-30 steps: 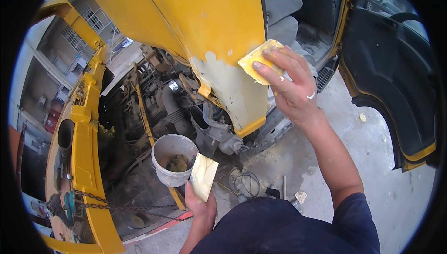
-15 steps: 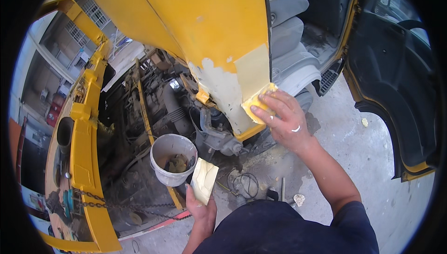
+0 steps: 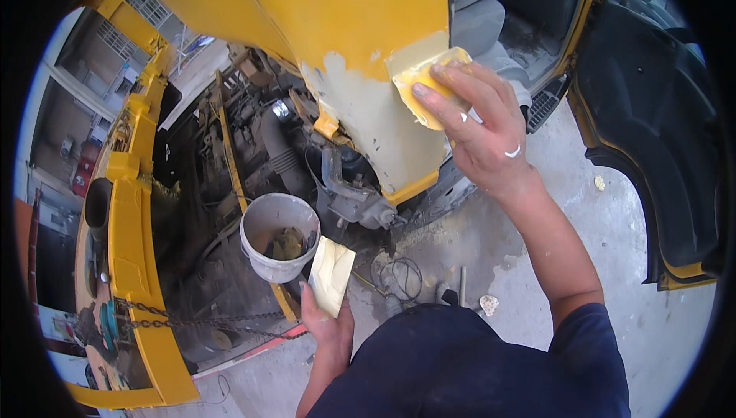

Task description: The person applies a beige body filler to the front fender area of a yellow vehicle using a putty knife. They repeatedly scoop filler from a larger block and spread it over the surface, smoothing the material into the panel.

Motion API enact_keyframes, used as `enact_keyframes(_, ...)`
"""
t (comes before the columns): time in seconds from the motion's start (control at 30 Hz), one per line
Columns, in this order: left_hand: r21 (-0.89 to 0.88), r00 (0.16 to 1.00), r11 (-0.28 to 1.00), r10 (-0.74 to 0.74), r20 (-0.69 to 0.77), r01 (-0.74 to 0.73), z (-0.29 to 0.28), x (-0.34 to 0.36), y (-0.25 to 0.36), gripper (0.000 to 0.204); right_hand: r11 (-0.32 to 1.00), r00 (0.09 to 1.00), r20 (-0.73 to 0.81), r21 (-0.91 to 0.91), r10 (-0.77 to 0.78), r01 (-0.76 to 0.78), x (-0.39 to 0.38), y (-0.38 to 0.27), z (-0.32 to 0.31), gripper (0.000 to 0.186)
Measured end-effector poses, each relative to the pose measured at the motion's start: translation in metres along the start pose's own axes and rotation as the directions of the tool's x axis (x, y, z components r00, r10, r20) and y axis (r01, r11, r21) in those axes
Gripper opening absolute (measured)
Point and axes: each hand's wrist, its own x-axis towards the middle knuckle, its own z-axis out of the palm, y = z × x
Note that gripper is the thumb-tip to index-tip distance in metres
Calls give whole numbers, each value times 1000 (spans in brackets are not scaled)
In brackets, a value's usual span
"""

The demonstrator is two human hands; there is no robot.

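My right hand (image 3: 491,138) went back up, pinching the yellow spreader (image 3: 420,82) — the pale patch (image 3: 376,115) likely needs more — while my left hand (image 3: 327,324) grips the pasty board (image 3: 332,276).

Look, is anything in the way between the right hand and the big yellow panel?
Only the yellow spreader that the right hand holds is between it and the yellow panel; nothing else visible is in the way.

Soft daylight spreads over the yellow panel (image 3: 360,12) and brightens the pale floor (image 3: 571,219) on my side, while the engine bay (image 3: 253,131) sinks into murky shadow around 1 silvery glint (image 3: 282,110), and the distant building (image 3: 61,123) looks bent and soft toward the round black border.
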Motion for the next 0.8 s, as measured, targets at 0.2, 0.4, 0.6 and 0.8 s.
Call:
enact_keyframes(0.2,44,1000,999,27,-15,-26,3,-3,4,61,997,992,113,51,50,-56,-58,-20,15,59)
enact_keyframes(0.4,56,999,998,31,-9,-31,5,0,2,61,993,986,152,85,71,-85,-117,-31,37,56)
enact_keyframes(0.6,54,997,995,81,7,-81,6,-3,4,61,984,962,257,122,95,-130,-174,-39,53,55)
enact_keyframes(0.8,39,998,999,31,-47,-29,-10,-2,6,60,958,904,397,156,160,-239,-199,-55,47,55)
